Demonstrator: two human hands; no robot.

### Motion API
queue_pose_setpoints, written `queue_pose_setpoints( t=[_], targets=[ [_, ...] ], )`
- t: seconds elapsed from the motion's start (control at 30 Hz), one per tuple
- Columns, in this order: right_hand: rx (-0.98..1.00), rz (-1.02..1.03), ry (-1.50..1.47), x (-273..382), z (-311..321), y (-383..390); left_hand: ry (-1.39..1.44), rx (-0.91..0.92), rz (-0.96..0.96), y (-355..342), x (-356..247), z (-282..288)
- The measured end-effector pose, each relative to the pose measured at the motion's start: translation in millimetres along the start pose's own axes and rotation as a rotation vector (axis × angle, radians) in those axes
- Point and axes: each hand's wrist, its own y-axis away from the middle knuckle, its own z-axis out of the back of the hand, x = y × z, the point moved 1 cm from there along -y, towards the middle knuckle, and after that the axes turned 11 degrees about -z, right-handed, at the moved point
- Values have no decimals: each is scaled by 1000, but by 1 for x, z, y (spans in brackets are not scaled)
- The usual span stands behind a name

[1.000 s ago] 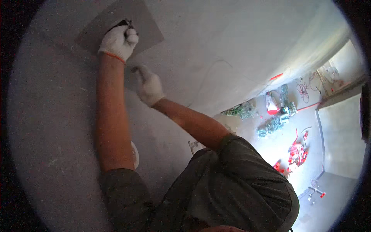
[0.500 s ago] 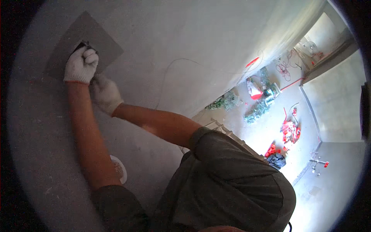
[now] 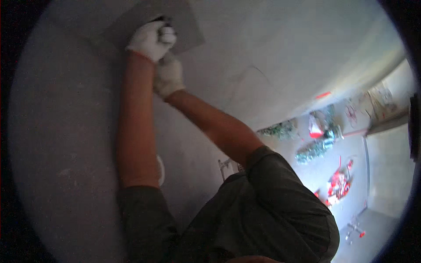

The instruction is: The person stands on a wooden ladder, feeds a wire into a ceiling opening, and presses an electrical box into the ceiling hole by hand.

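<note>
Two gloved hands meet at a flat grey trowel (image 3: 186, 30) pressed against the wall (image 3: 272, 52): left hand (image 3: 151, 39) curls its fingers round the dark handle, right hand (image 3: 168, 76) sits just below, its grip unclear.

We are seeing the trowel (image 3: 184, 30) handle hiding inside the left hand (image 3: 151, 39); red floor clutter (image 3: 337, 186) is blurring, too small to identify.

Dim, soft light covers the grey wall (image 3: 79, 144), while the floor (image 3: 333, 171) far to its right glows bright and washed out. The view is slightly blurred, and fisheye bending curves everything toward the black rim.
</note>
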Motion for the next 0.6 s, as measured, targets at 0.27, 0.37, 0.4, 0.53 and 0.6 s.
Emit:
queue_pose_setpoints(
  t=[0.27, 0.37, 0.4, 0.53, 0.6],
  targets=[
    [276, 94, 1037, 39, 121, 19, -138, -190, -5, 34, 5, -44],
    [331, 119, 1313, 45, 153, 31, -337, -179, 15, 40, 1, -27],
    [315, 60, 1419, 49, 172, 38, -339, -174, 8, 39, 1, -25],
    [314, 123, 1648, 71, 244, 78, -788, -341, 7, 44, 10, -32],
    [366, 207, 1703, 67, 266, 108, -1072, -371, -60, 52, 38, -49]
  ],
)
